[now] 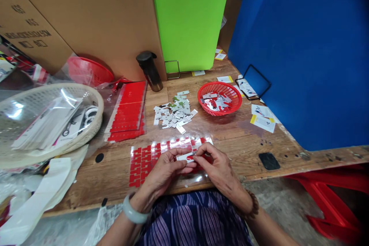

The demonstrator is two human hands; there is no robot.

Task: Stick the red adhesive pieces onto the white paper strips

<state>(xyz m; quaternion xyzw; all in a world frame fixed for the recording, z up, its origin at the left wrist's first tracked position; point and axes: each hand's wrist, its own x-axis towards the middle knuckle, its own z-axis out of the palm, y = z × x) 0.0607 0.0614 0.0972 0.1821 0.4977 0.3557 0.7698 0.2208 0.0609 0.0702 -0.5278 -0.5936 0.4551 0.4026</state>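
Over the front of the table, my left hand (163, 169) is closed around a small flat silver-white plate (182, 157), thumb on top and fingers beneath. A red sticker (189, 157) shows on the plate's right end. My right hand (219, 167) pinches at that end, its fingertips on the sticker's edge. Under both hands lies a clear sheet of red die-cut stickers (145, 159), partly covered by them. Beyond it is a loose pile of similar silver plates (175, 113). A red plastic basket (235, 104) to the right holds plates, some with red on them.
Stacked red sticker sheets (128, 107) lie left of the pile, with a dark bottle (150, 71) behind. A large white basket (99, 111) with bagged cards fills the left. Green (190, 19) and blue (300, 54) panels stand behind and right. Printed cards (262, 123) lie near the blue panel.
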